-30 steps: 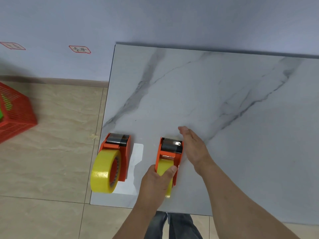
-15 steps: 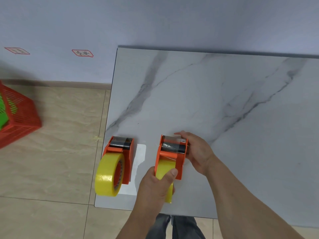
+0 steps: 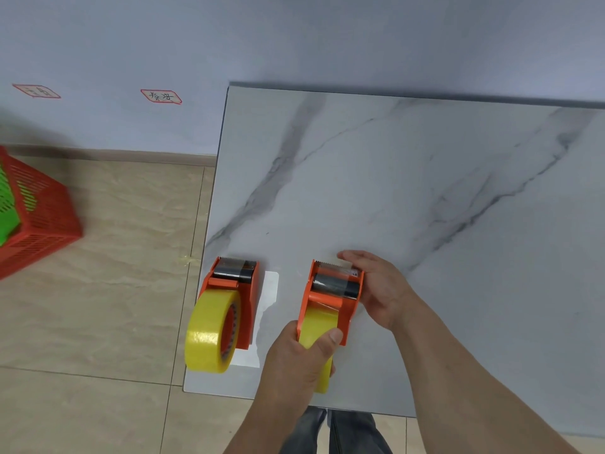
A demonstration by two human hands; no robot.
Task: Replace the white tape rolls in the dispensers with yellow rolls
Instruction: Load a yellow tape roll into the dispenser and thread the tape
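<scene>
Two orange tape dispensers stand near the front left corner of the marble table (image 3: 425,198). The left dispenser (image 3: 244,309) carries a yellow tape roll (image 3: 209,335) and nobody touches it. The right dispenser (image 3: 330,296) also holds a yellow roll (image 3: 316,322). My left hand (image 3: 298,358) grips that roll and the dispenser's rear from behind, thumb on top. My right hand (image 3: 376,286) clasps the right side of the dispenser's front, with its fingertips at the tape end by the toothed cutter. No white roll is in view.
A white sheet (image 3: 266,309) lies under the left dispenser. A red mesh basket (image 3: 42,221) with something green inside sits on the tiled floor at far left. The table's left edge and front edge are close to both dispensers.
My right hand came from flat on the table beside the right dispenser to gripping its front. The left hand kept its hold on the yellow roll.
</scene>
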